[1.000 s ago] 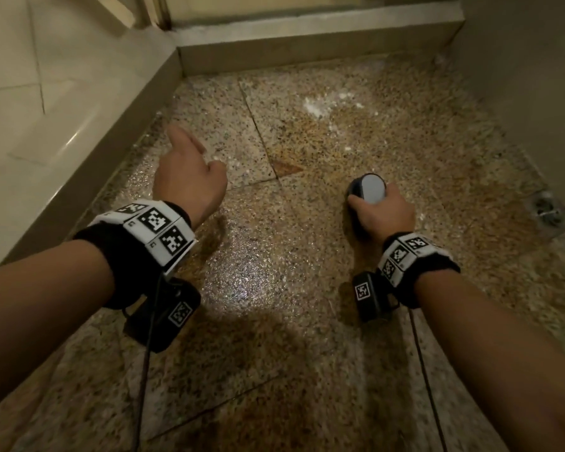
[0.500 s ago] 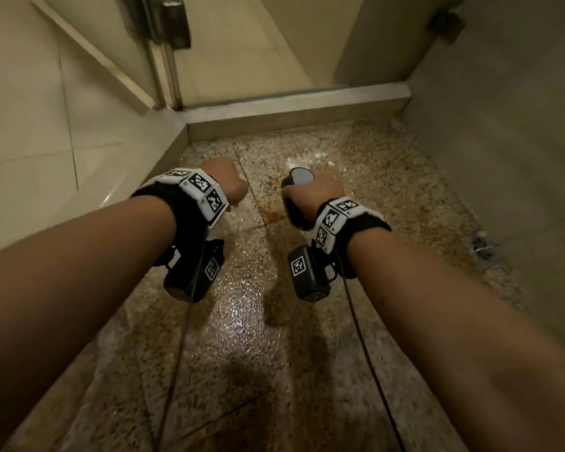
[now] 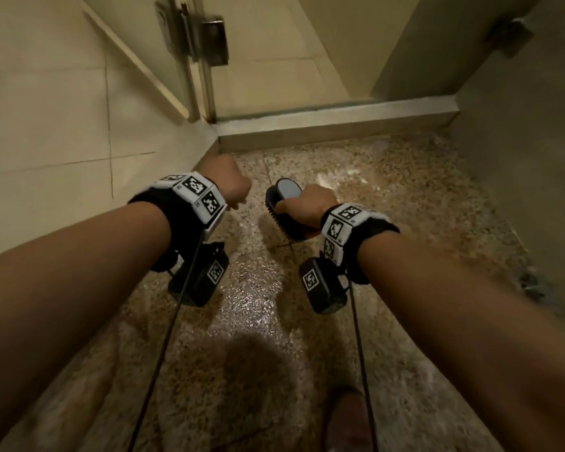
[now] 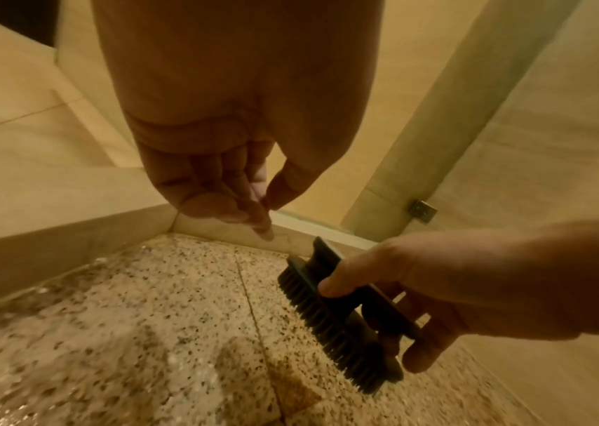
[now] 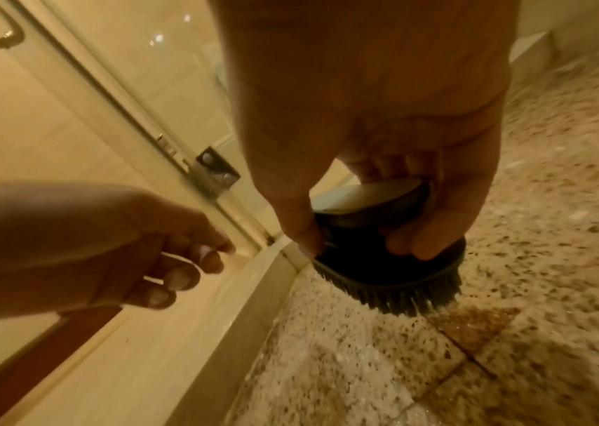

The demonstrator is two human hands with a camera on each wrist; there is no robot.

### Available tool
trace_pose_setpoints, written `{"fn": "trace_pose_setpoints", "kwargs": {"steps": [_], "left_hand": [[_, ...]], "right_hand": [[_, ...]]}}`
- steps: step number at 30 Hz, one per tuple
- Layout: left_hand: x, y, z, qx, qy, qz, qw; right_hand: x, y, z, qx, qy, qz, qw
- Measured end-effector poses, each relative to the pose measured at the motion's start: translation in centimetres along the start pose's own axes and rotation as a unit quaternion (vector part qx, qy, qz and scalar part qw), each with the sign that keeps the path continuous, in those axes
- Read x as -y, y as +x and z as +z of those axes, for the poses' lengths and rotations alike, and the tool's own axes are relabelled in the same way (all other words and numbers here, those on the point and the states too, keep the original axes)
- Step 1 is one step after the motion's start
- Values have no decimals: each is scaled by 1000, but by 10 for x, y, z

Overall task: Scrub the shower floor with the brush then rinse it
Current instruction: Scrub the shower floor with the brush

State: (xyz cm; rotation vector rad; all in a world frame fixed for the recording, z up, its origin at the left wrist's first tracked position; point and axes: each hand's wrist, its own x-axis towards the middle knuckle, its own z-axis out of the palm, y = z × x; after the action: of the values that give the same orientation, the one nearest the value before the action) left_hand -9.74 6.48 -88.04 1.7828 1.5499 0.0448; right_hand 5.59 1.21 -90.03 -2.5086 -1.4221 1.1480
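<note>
My right hand (image 3: 310,203) grips a dark scrub brush (image 3: 282,194) with a pale top, thumb on one side and fingers on the other. In the left wrist view the brush (image 4: 338,314) is tilted, bristles facing down-left, and seems just clear of the wet speckled stone floor (image 3: 258,288). The right wrist view shows the bristles (image 5: 392,297) over a brownish tile patch. My left hand (image 3: 232,182) hangs beside the brush near the left wall, its fingers (image 4: 232,199) loosely curled and holding nothing.
A stone curb (image 3: 340,122) closes the far end, with a glass door and its metal hinge (image 3: 209,37) above it. Tiled walls stand close on both sides. White foam (image 3: 340,177) lies beyond the brush, a floor drain (image 3: 535,288) sits at the right, and a foot (image 3: 349,419) is near the bottom.
Both hands have moved forward toward the curb and closer together, and the view has tilted up. The left hand's pointing finger has curled in. The right hand has kept hold of the brush.
</note>
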Motion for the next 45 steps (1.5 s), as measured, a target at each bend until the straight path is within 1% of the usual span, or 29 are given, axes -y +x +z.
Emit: {"fn": "trace_pose_setpoints", "kwargs": {"steps": [4,6,9,12,15,18,20,22,23,24,25,28,30,31,33,34,35,37,38,39,40,41,42,44,45], "left_hand": [[5,-3,-13,-40,-7,-55,998],[9,-8,-24,-63,13,-82,995],[19,-13,-40,-73,25,-102,992],[44,-20,-47,-95,-10,-121,988],[77,-22,-39,-116,-23,-131,984],[113,-16,-26,-123,11,-129,984],[129,-16,-16,-112,16,-111,987],[141,-14,-5,-88,-10,-80,993],[145,-15,1,-82,-26,-66,994],[149,-14,7,-88,-43,-56,994],[152,-13,12,-108,-57,-52,991],[155,-5,14,-197,-105,-44,974],[158,1,6,-241,-124,-42,962],[159,5,1,-249,-122,-37,960],[161,11,-10,-244,-122,-27,962],[164,12,-14,-243,-125,-25,962],[166,13,-16,-242,-130,-25,961],[170,12,-15,-237,-151,-30,959],[170,13,-12,-233,-164,-33,958],[168,13,-10,-229,-172,-38,957],[166,15,-8,-228,-172,-41,957],[163,16,-8,-226,-167,-40,959],[160,19,-9,-226,-159,-33,960],[154,21,-10,-227,-131,-15,965],[152,21,-11,-226,-117,-4,967]], "right_hand": [[13,26,22,39,3,-51,998],[22,34,36,71,-30,-81,994],[34,41,52,86,-80,-134,984],[49,46,73,106,-127,-172,971],[63,50,100,120,-158,-201,959],[70,51,129,122,-147,-274,942],[69,47,149,134,-135,-327,925],[65,38,173,147,-140,-385,900],[64,33,185,140,-144,-417,887],[65,32,195,129,-141,-439,878],[68,34,201,117,-123,-448,878],[78,58,193,82,-60,-384,918],[80,72,188,74,-67,-357,929],[77,75,185,66,-68,-357,929],[71,81,177,32,-51,-340,938],[69,88,167,2,-36,-317,948],[68,100,158,-43,-29,-285,957],[76,128,137,-139,-48,-208,967],[80,137,131,-164,-55,-176,969],[85,137,131,-177,-52,-162,969],[87,129,138,-175,-40,-166,970],[86,115,149,-163,-32,-188,968],[83,97,164,-135,-45,-229,963],[71,61,187,-58,-123,-326,936],[67,60,191,-45,-140,-350,925]]}}
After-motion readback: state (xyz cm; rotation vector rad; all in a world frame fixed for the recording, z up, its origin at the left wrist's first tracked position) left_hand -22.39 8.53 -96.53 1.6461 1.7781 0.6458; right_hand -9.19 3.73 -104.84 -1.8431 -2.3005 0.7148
